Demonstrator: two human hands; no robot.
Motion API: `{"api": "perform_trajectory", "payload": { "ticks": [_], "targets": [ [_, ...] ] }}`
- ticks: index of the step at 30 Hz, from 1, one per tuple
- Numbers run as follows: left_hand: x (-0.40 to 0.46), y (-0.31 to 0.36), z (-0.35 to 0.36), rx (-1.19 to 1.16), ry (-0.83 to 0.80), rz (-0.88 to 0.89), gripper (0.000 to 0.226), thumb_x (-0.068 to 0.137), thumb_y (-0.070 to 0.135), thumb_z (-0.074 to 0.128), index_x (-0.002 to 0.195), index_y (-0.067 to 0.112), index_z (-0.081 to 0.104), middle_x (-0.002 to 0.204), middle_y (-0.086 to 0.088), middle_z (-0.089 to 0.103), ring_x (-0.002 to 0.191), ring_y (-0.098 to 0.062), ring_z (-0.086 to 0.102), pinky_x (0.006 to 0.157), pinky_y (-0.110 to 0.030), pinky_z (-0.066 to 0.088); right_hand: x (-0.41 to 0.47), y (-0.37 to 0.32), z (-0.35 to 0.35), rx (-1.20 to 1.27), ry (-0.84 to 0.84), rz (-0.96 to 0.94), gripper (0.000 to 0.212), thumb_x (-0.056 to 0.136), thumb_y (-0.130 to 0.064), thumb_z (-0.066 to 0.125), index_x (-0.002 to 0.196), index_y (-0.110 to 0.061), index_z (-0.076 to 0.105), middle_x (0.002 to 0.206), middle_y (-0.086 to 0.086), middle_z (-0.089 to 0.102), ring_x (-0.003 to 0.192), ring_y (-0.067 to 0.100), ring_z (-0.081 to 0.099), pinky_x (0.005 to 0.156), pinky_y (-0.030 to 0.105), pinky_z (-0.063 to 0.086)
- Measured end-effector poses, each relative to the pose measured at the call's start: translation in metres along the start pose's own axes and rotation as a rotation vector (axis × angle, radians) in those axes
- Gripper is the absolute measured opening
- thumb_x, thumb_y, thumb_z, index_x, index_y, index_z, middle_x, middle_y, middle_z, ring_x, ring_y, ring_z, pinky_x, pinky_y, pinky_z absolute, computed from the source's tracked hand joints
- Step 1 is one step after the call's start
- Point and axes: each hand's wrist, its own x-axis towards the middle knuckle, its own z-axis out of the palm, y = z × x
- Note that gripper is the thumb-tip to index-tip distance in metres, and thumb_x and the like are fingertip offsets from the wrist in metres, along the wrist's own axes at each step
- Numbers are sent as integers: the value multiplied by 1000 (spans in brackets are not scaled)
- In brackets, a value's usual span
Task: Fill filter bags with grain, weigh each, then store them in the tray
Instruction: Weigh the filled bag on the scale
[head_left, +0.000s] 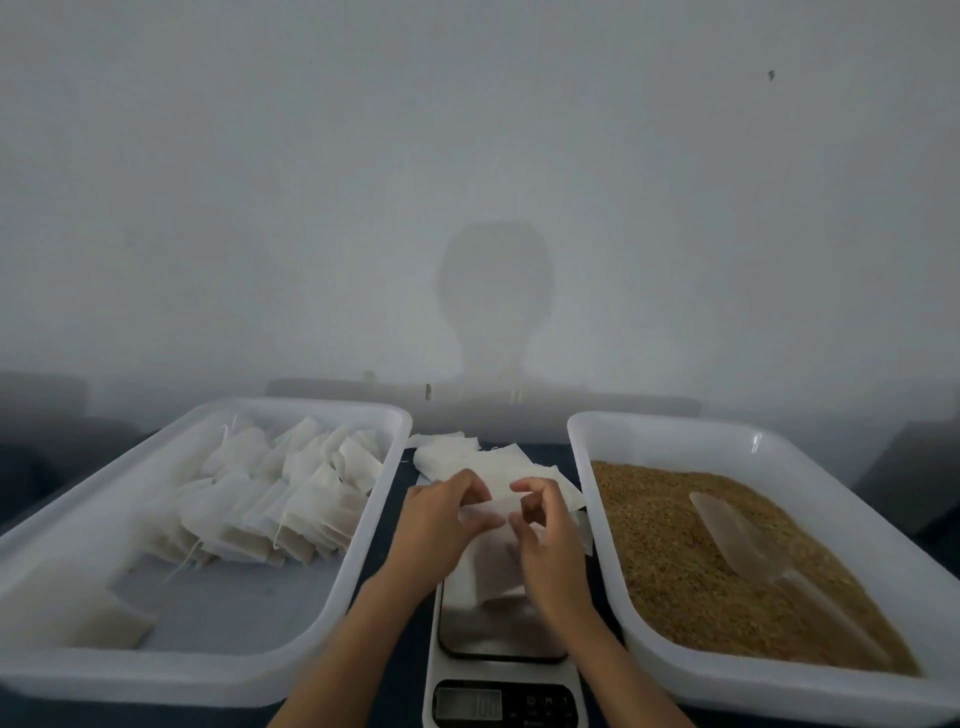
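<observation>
Two hands at work over the scale (501, 654): left hand (441, 525) and right hand (545, 535) each pinching an edge of one empty filter bag (491, 564), apparently to spread its mouth for filling. Grain (675, 551) with one scoop (737, 535) in right tray (831, 467). Two dozen or so filled bags (270, 499) in left tray (208, 670). Spare bags (452, 454) stacked on table behind, within reach.
</observation>
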Motion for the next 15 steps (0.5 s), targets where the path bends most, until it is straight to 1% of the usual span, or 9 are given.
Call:
{"api": "perform_trajectory", "payload": {
  "ticks": [2, 4, 6, 8, 9, 10, 11, 13, 15],
  "targets": [
    [4, 16, -12, 48, 18, 63, 20, 81, 32, 70, 77, 28, 51, 67, 19, 50, 67, 4, 46, 77, -24, 36, 1, -16, -6, 46, 73, -24, 19, 92, -7, 54, 105, -21, 53, 89, -6, 56, 83, -1, 54, 69, 8, 43],
    [10, 33, -22, 35, 55, 116, 16, 82, 32, 69, 79, 27, 53, 69, 22, 51, 68, 5, 47, 78, -23, 34, 6, -32, -17, 87, 144, -43, 19, 92, -5, 54, 105, -19, 53, 88, -7, 57, 83, -2, 55, 67, 10, 44],
    [18, 53, -26, -16, 69, 161, 14, 83, 31, 68, 79, 25, 56, 70, 22, 53, 68, 5, 48, 75, -24, 35, 10, -44, -33, 109, 199, -36, 21, 91, -8, 55, 107, -22, 51, 91, -4, 57, 87, 1, 55, 72, 16, 45],
    [28, 72, -21, -39, 44, 173, 17, 85, 32, 65, 79, 19, 56, 70, 14, 55, 66, -6, 50, 65, -26, 35, 12, -49, -54, 252, 244, 86, 28, 89, -13, 60, 113, -21, 48, 100, 2, 57, 94, 11, 56, 79, 27, 47],
    [33, 81, -17, -66, 20, 161, 20, 86, 33, 64, 77, 18, 54, 68, 8, 53, 64, -12, 48, 62, -28, 34, 12, -48, -64, 369, 255, 184, 32, 88, -16, 61, 117, -21, 46, 104, 3, 57, 96, 13, 56, 81, 28, 47],
    [37, 90, -10, -124, -8, 145, 23, 87, 32, 63, 74, 18, 51, 64, 6, 49, 61, -13, 44, 59, -28, 33, 11, -45, -75, 491, 252, 286, 36, 87, -20, 62, 120, -19, 46, 106, 3, 58, 98, 14, 57, 82, 30, 48],
    [40, 97, -2, -211, -34, 133, 25, 88, 30, 62, 70, 19, 49, 61, 6, 45, 58, -11, 40, 57, -26, 31, 10, -41, -86, 600, 224, 384, 40, 86, -23, 62, 122, -15, 47, 109, 4, 60, 100, 16, 59, 87, 34, 49],
    [44, 109, 15, -381, -73, 111, 28, 89, 26, 61, 66, 19, 47, 58, 9, 42, 52, -6, 38, 54, -21, 31, 8, -28, -107, 831, 89, 535, 47, 82, -28, 61, 123, -6, 51, 114, 13, 63, 107, 29, 60, 95, 49, 47],
    [45, 118, 35, -473, -82, 105, 33, 90, 22, 60, 62, 16, 44, 51, 12, 39, 45, -2, 36, 50, -17, 29, 5, -18, -124, 1011, -32, 622, 46, 80, -23, 60, 120, -1, 55, 115, 19, 64, 107, 35, 60, 91, 52, 50]
  ]
}}
